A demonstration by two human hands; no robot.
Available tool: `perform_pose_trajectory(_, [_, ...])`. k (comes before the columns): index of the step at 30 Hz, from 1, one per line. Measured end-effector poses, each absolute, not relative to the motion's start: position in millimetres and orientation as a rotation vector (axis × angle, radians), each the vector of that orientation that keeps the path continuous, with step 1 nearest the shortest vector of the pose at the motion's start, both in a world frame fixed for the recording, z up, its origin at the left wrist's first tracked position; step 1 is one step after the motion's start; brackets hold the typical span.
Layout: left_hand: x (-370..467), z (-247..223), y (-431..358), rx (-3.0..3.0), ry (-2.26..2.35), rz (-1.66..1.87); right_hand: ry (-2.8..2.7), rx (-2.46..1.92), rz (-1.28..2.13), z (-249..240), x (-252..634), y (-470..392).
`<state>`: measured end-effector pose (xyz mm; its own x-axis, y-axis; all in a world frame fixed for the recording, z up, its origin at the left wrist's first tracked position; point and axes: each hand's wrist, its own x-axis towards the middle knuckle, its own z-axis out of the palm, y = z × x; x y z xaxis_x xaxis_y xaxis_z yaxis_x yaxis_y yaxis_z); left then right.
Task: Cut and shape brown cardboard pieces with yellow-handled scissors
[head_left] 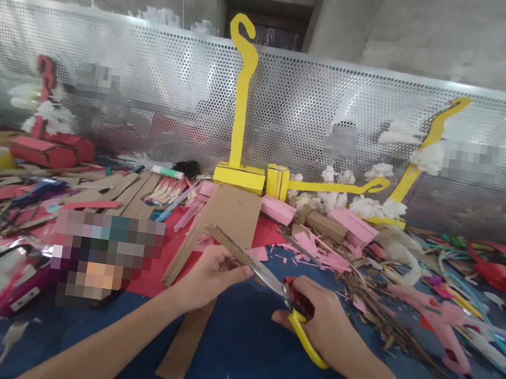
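My right hand [317,315] grips a pair of scissors [305,338] with yellow and red handles, its fingers around the handles. The metal blades point up and left, meeting a narrow brown cardboard strip [232,246] with a corrugated edge. Thumb and fingers of my left hand [213,275] pinch that strip near the blades; its fingertips are partly hidden. Just beyond lies a flat cardboard piece [235,212] on red sheet material [146,281]. Another cardboard strip [184,346] lies on the blue table below my left wrist.
A yellow hook-shaped stand [241,112] rises at the back before a perforated metal screen [155,81]. Pink paper scraps [320,249], dry twigs [386,315] and a pink glue gun [439,322] lie right. Cardboard strips and a purple object [14,281] clutter the left.
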<state>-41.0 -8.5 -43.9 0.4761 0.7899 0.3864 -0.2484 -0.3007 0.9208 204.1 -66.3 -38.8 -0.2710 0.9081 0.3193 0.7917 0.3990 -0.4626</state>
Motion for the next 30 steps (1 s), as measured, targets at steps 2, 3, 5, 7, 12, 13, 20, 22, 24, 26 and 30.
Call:
perform_pose_trajectory(2, [-41.0,-46.2,-7.4,1.534,0.483,1.116,-2.109,-1.459,0.280,-38.0,203.4,-66.7])
perform_pose_trajectory(3, [-41.2,-47.5,-6.8,1.524,0.487,1.125,-2.104,-1.466,0.272,-37.4,203.1,-67.1])
perform_pose_trajectory(5, [-41.8,-50.0,-5.4,1.512,0.505,1.145,-2.096,-1.475,0.264,-35.9,202.5,-68.2])
perform_pose_trajectory(7, [-42.7,-51.7,-4.0,1.521,0.527,1.159,-2.086,-1.485,0.276,-34.6,202.4,-69.3])
perform_pose_trajectory(12, [-43.7,-52.2,-2.3,1.575,0.549,1.166,-2.072,-1.510,0.291,-34.8,203.5,-70.7])
perform_pose_trajectory(13, [-43.4,-51.8,-2.5,1.579,0.550,1.168,-2.071,-1.510,0.290,-35.3,203.5,-70.7])
perform_pose_trajectory(20, [-42.5,-48.5,-5.2,1.595,0.524,1.171,-2.079,-1.509,0.307,-35.2,201.0,-71.5])
perform_pose_trajectory(22, [-43.0,-47.8,-5.7,1.642,0.541,1.175,-2.079,-1.466,0.298,-35.5,200.8,-71.2])
perform_pose_trajectory(24, [-43.4,-47.7,-6.0,1.685,0.570,1.189,-2.079,-1.414,0.272,-36.6,201.3,-70.3])
perform_pose_trajectory(26, [-43.6,-48.1,-6.3,1.708,0.593,1.203,-2.073,-1.370,0.227,-38.5,202.4,-69.0])
perform_pose_trajectory(30, [-43.0,-48.6,-6.6,1.712,0.590,1.221,-2.055,-1.328,0.163,-41.3,204.8,-67.2])
